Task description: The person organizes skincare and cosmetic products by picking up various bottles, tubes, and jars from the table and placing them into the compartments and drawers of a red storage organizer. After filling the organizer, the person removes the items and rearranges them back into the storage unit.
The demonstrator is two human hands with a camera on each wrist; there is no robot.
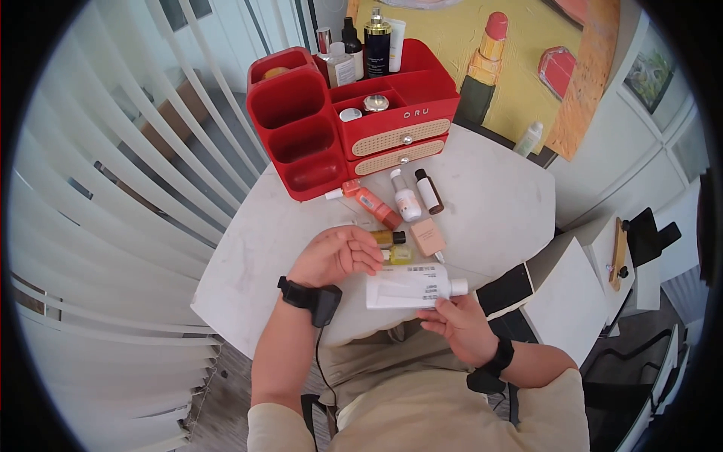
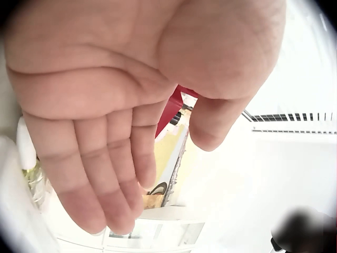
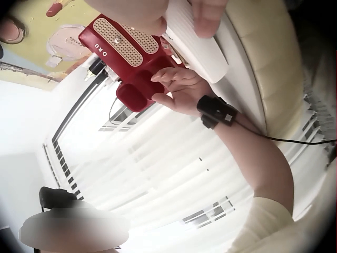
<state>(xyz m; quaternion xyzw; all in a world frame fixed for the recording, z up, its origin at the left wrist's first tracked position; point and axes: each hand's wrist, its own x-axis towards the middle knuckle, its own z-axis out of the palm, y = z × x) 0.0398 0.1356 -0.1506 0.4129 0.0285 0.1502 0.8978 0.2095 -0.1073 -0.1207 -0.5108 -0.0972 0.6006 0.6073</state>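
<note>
My right hand point(image 1: 463, 328) holds a white bottle point(image 1: 403, 286) near its capped end, thumb on top and fingers beneath. The bottle lies sideways over the table's front edge, printed face up, its base towards my left hand. In the right wrist view the white bottle point(image 3: 202, 55) shows ridged sides between thumb and finger. My left hand point(image 1: 339, 252) hovers just beyond the bottle's base, holding nothing; its palm and extended fingers fill much of the left wrist view. Beyond the bottle lie a small yellow-green bottle point(image 1: 401, 255), a dark-capped amber bottle point(image 1: 382, 238) and a pink flat bottle point(image 1: 428, 237).
A red organizer point(image 1: 290, 143) with two woven-front drawers stands at the back, several bottles in its rear section. Before it lie a coral tube point(image 1: 376, 207), a white pump bottle point(image 1: 407, 202) and a brown bottle point(image 1: 430, 194). Blinds point(image 1: 143, 188) hang on the left.
</note>
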